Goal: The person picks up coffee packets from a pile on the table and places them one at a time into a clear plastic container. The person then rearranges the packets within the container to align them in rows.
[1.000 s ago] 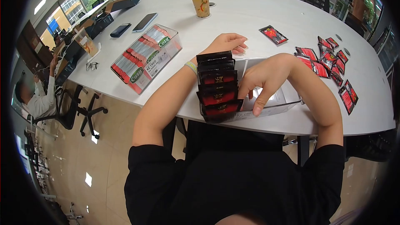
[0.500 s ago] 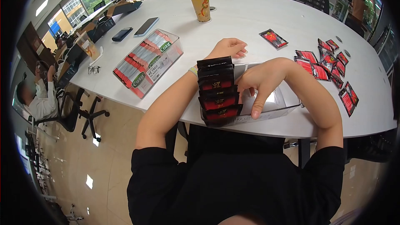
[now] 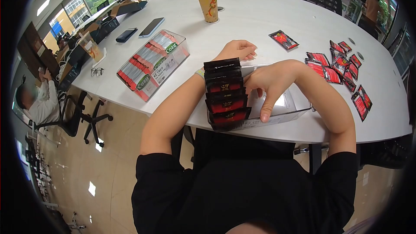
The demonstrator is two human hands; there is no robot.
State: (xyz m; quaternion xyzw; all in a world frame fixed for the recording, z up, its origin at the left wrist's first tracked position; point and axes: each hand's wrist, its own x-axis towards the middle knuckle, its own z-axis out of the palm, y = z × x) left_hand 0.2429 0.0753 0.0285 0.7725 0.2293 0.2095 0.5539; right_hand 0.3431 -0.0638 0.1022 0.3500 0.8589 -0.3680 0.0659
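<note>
A clear plastic box [image 3: 299,113] lies near the table's front edge. A row of black and red sachets [image 3: 227,104] stands packed upright in its left end. My right hand [image 3: 277,80] reaches into the box beside the sachets, thumb spread toward the near wall. Its fingers point down and left at the row, their tips partly hidden. Beyond the box, my left hand [image 3: 238,50] rests on the table with loosely bent fingers and nothing visible in it. My left forearm passes along the left side of the sachets.
Loose sachets [image 3: 340,66] are scattered to the right, with a single sachet [image 3: 284,40] farther back. At left sits another clear box [image 3: 154,65] full of red and grey packets. Phones [image 3: 151,27], glasses [image 3: 97,72] and a drink cup [image 3: 208,3] are on the table [image 3: 260,13].
My right fingers have shifted slightly inside the box, while my left hand stays put. The person seated at far left has moved their hands a little.
</note>
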